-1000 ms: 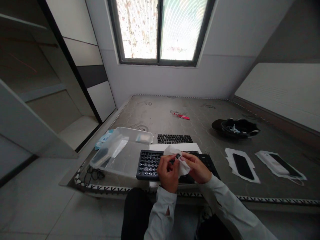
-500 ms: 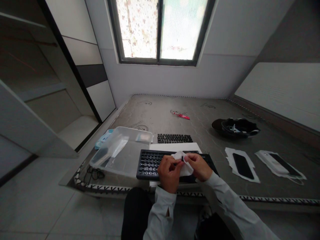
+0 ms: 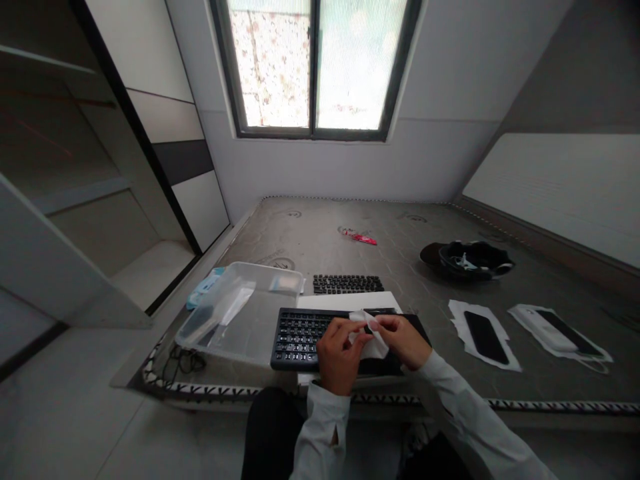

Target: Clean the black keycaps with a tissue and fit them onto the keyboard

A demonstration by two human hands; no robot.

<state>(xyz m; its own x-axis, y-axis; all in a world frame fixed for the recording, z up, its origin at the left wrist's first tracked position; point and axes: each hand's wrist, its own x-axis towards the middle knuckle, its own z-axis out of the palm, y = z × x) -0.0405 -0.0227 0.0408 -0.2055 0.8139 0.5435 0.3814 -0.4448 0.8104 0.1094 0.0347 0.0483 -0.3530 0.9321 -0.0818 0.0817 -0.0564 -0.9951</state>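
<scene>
Over the black keyboard (image 3: 300, 333), my left hand (image 3: 341, 350) and my right hand (image 3: 404, 339) work close together with closed fingers. A white wipe (image 3: 377, 348) is bunched in my right hand's fingers and hangs below them. Between the fingertips of both hands shows a small black piece, which looks like a keycap (image 3: 369, 329); my left thumb and forefinger pinch it. Parts of the keyboard's left side show pale key sockets without caps. Behind it, loose black keycaps (image 3: 347, 284) lie in rows. My hands and the wipe hide the keyboard's middle.
A white sheet or board (image 3: 350, 301) lies under the keyboard. Left stands a clear plastic box (image 3: 240, 313), with a blue packet (image 3: 205, 287) beside it and a dark cable (image 3: 185, 362) in front. Right are a cap (image 3: 470, 260) and two phones (image 3: 485, 337) on white wrappings. A red item (image 3: 363, 238) lies behind.
My left fingers have opened out slightly around the small keycap, and the wipe has shifted a little in my right hand. The whole view has tilted up slightly.
</scene>
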